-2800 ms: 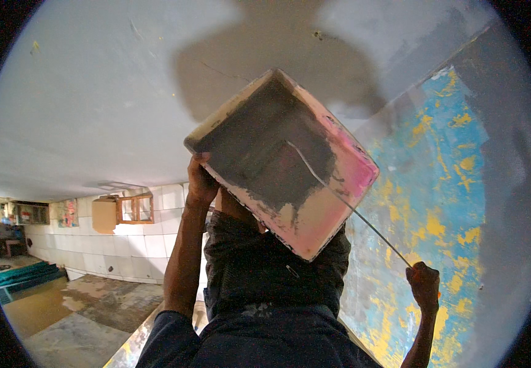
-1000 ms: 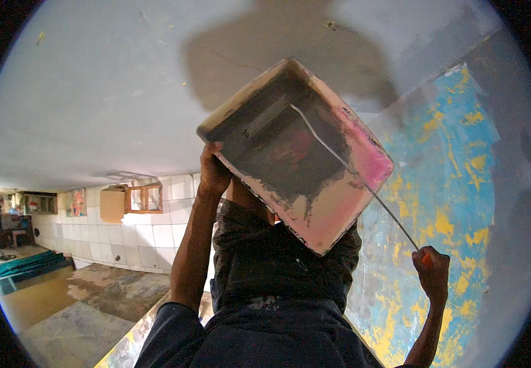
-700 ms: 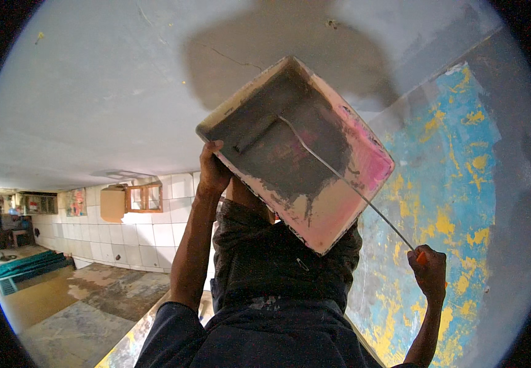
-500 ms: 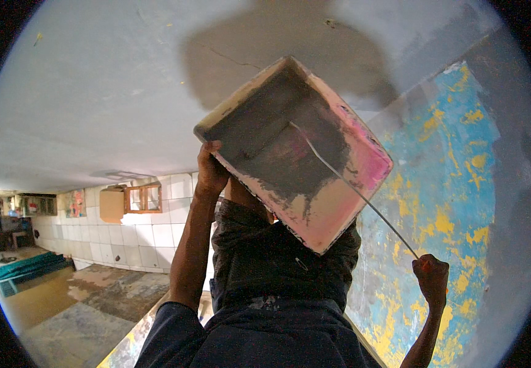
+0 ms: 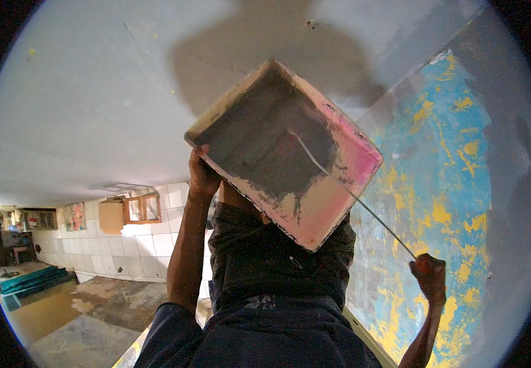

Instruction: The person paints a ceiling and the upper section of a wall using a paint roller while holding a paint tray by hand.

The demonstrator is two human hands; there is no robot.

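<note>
My left hand (image 5: 204, 175) grips the left edge of a paint tray (image 5: 333, 211), thumb over the rim and the other fingers out of sight beneath. The tray is pale pink, tilted cornerwise, and coated inside with dark grey paint (image 5: 247, 132). Off to the right, my right hand (image 5: 430, 276) is closed in a fist round the end of a thin bent metal rod (image 5: 379, 214), like a paint roller's frame. Its far end lies over the grey paint; I cannot tell a roller sleeve apart from the paint there.
On the right stands a wall (image 5: 413, 202) with blue and yellow patches, bordered by grey paint. A pale grey surface (image 5: 93, 98) spreads beyond the tray. White tiles (image 5: 136, 245), a wooden-framed window (image 5: 143, 209) and a green stack (image 5: 35, 287) lie to the left.
The tray and my left hand have shifted slightly left in view. My right hand keeps its hold on the rod, whose far end still lies in the tray.
</note>
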